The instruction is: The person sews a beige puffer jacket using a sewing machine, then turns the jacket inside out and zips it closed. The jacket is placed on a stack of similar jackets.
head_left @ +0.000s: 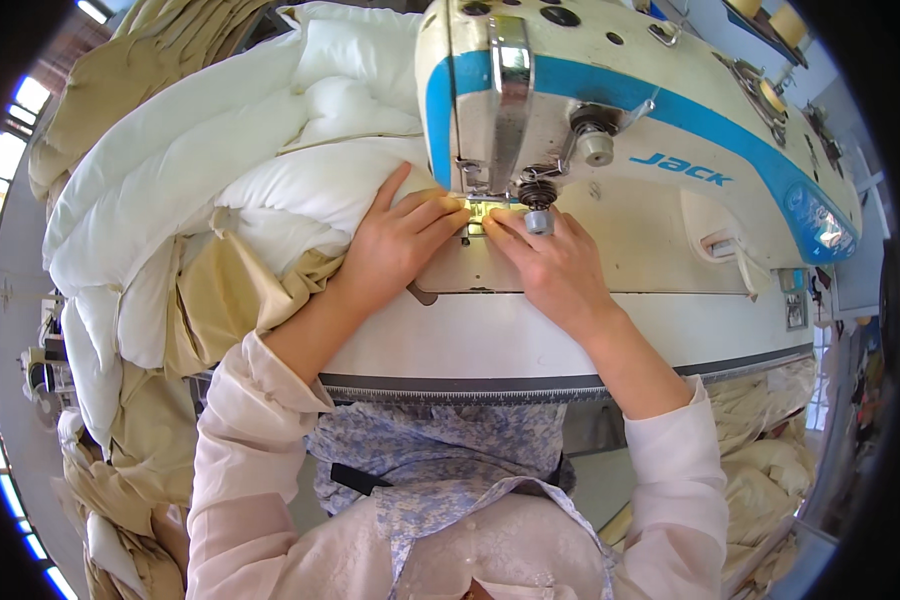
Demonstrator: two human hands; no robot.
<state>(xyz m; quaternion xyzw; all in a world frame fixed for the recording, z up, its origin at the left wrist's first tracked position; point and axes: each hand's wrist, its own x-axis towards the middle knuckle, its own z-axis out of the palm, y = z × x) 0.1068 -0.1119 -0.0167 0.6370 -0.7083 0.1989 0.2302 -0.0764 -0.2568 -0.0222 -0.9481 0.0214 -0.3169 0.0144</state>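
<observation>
My left hand (395, 245) is at the left of the needle area of a white and blue sewing machine (580, 85). Its fingertips come together beside the lit presser foot (479, 214), while one finger stretches away over the white padded quilt (300, 185). From the right, my right hand (557, 265) brings its fingertips in close to the same foot, partly behind the thread tension knob (539, 220). Whatever lies between the fingertips is too small and covered to make out. Beige cloth (235, 295) on the quilt reaches to my left wrist.
The quilt is heaped left of the machine, with more beige cloth (130, 90) behind it. A measuring scale (470, 390) runs along the front edge of the white table (510, 335). Beige fabric (770, 470) is piled low at the right. Thread cones (785, 25) stand at the top right.
</observation>
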